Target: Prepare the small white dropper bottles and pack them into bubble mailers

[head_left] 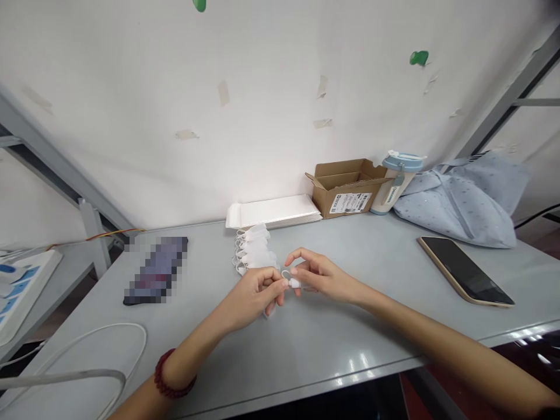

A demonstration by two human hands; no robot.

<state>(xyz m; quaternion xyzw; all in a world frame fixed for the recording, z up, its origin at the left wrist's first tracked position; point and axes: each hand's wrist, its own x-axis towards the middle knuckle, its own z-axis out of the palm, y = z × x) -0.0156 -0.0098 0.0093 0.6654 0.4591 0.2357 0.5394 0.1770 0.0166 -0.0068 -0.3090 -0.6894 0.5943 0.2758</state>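
Note:
A small white cap-like piece with a thin loop (294,283) is between my two hands, above the middle of the grey table. My left hand (256,294) pinches its left side between thumb and fingers. From the right, my right hand (321,275) closes thumb and fingertips on it beside the loop, with the index finger curved above. Some pale, translucent material (269,312) shows below my left fingers, mostly hidden. Just behind my left hand lies a row of similar white pieces with loops (256,245), several of them, partly covered by that hand.
Along the wall stand a stack of white flat packs (275,211), an open cardboard box (345,195), a lidded cup (396,184) and a light blue bag (459,201). A phone (468,271) lies right; a pixelated item (157,271) and white cable (142,332) lie left.

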